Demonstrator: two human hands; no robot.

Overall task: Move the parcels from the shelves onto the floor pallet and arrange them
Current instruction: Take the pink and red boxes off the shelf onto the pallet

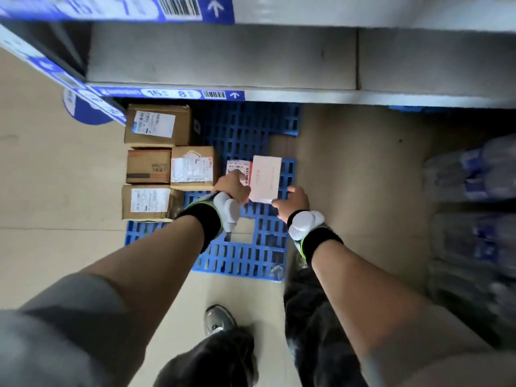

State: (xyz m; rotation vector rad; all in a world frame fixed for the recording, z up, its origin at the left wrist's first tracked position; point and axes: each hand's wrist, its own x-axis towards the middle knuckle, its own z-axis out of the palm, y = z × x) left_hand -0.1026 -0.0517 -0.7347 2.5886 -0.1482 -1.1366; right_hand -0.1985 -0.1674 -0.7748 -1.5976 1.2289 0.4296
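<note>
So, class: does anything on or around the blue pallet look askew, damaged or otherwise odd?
The white parcel held by the left hand and right hand sits tilted, unlike the squared cardboard boxes. The blue pallet also has a square gap showing floor.

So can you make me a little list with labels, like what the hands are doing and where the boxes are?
left hand: left hand holds the left side of the pink parcel
right hand: right hand holds its near right corner
parcel place: over the blue pallet; whether it rests on it I cannot tell
boxes on pallet: four brown boxes along its left side, close together
shelf above: grey shelf, no parcels showing on it
right side: wrapped bottle packs, blurry
</note>
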